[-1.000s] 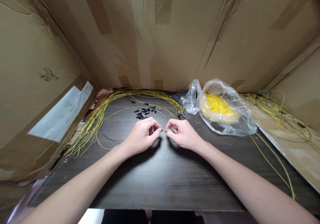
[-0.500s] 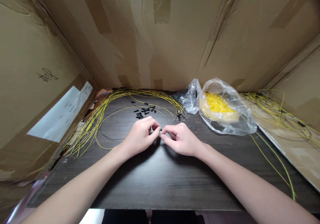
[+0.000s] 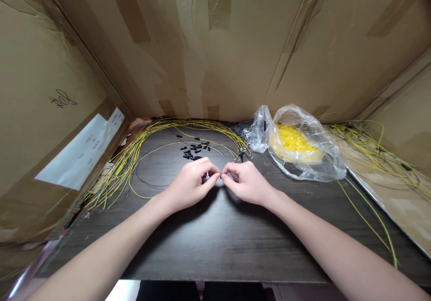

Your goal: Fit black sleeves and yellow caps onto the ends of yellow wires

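Hands [image 3: 247, 183] shifted slightly right; tiny piece [image 3: 221, 176], axis unclear.

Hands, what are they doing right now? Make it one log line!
left hand: fingertips pinched | right hand: fingertips pinched, meeting left | black connectors: loose on table

Cardboard walls [image 3: 249, 58] stood around the surface [image 3: 202, 247]; the left one bore a white paper [image 3: 76, 159] below a dark scribble [image 3: 62, 98].
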A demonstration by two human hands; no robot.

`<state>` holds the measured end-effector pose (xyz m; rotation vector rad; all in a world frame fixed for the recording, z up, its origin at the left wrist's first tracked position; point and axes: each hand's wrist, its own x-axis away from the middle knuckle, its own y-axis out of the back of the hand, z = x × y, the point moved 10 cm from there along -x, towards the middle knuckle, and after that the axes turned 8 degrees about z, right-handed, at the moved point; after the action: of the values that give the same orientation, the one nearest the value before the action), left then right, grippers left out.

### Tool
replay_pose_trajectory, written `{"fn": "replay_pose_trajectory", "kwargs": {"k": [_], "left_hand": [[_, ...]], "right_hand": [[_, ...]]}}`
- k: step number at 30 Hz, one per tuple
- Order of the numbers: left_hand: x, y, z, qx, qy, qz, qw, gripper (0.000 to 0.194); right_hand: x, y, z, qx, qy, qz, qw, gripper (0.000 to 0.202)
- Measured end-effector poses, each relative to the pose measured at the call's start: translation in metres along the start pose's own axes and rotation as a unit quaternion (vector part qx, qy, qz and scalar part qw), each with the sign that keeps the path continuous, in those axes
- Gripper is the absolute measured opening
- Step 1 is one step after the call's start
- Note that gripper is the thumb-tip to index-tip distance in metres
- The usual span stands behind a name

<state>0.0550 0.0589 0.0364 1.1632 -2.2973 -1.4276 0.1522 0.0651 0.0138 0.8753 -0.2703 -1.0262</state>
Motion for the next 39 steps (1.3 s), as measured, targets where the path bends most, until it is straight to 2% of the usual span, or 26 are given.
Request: {"fn": "replay_pose_trajectory", "kwargs": {"k": [10,15,17,22,28,34,39], "left_hand": [[0.002,-0.002,-0.001,-0.024,-0.021,-0.007,0.999,0.016],[0.003,0.002,0.002,-0.019,-0.002,-0.027,0.999,0.017],[0.003,0.002,0.001,-0.014,-0.014,-0.029,0.999,0.025],[0.003,-0.004,-0.004,-0.032,-0.048,-0.010,0.998,0.022],[0.003,-0.006,-0.003,-0.049,-0.030,-0.004,0.998,0.017],[0.002,-0.006,0.002,-0.010,0.014,0.007,1.000,0.015],[0.000,-0.005,0.004,0.011,0.026,0.000,1.000,0.015]], "right_hand": [[0.001,0.000,0.003,0.002,0.018,0.000,1.000,0.013],[0.001,0.003,0.002,-0.014,0.014,-0.017,1.000,0.013],[0.001,0.004,0.001,-0.026,0.011,-0.021,0.999,0.014],[0.001,0.004,-0.003,-0.054,-0.005,-0.023,0.998,0.014],[0.000,0.001,-0.008,-0.076,-0.021,-0.018,0.997,0.015],[0.000,0.001,-0.008,-0.083,-0.024,-0.016,0.996,0.015],[0.000,0.001,-0.010,-0.094,-0.034,-0.016,0.995,0.015]]}}
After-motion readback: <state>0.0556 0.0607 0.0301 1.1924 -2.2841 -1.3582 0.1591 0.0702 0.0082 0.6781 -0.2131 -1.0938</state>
